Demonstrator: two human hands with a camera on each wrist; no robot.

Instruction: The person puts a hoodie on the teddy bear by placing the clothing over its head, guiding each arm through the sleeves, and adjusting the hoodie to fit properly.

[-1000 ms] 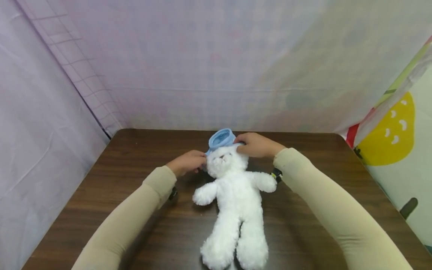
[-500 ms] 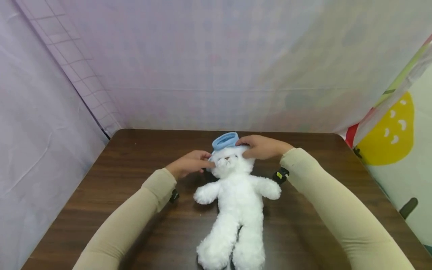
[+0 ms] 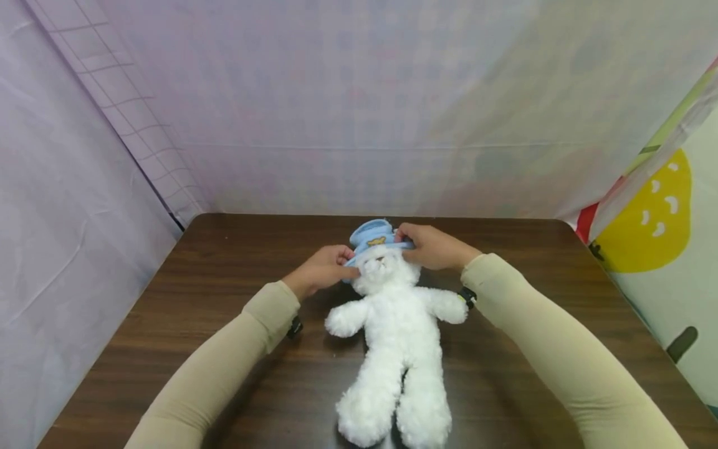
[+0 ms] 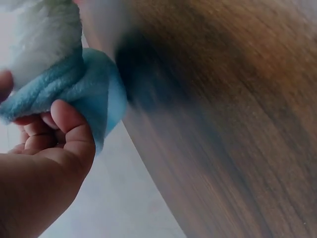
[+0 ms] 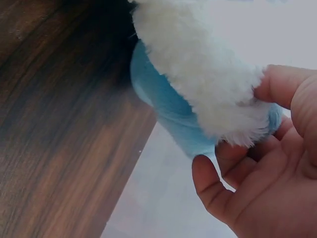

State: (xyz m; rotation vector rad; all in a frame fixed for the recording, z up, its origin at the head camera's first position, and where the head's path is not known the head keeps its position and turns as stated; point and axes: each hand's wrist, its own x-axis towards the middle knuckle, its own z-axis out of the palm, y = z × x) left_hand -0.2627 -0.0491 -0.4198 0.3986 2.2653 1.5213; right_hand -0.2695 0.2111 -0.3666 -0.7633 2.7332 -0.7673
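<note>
A white plush teddy bear [image 3: 399,330] lies on its back on the brown table. Around the top of its head sits a light blue cloth hat [image 3: 370,234] with a small yellow-brown patch on its front. My left hand [image 3: 321,269] pinches the brim at the left of the head; in the left wrist view several fingers curl under the blue cloth [image 4: 101,87]. At the opposite side my right hand [image 3: 440,247] pinches the brim between thumb and fingers. White fur [image 5: 193,59] covers part of the hat in the right wrist view.
The wooden table [image 3: 224,262] ends just behind the hat, against a pale curtain [image 3: 359,125]. Another white curtain [image 3: 67,249] hangs at the left. On the right is a white panel with a yellow print [image 3: 650,224].
The hat has tipped forward over the bear's head, so its front patch and brim now show. Both hands have shifted slightly, and the bear has moved a little to the right.
</note>
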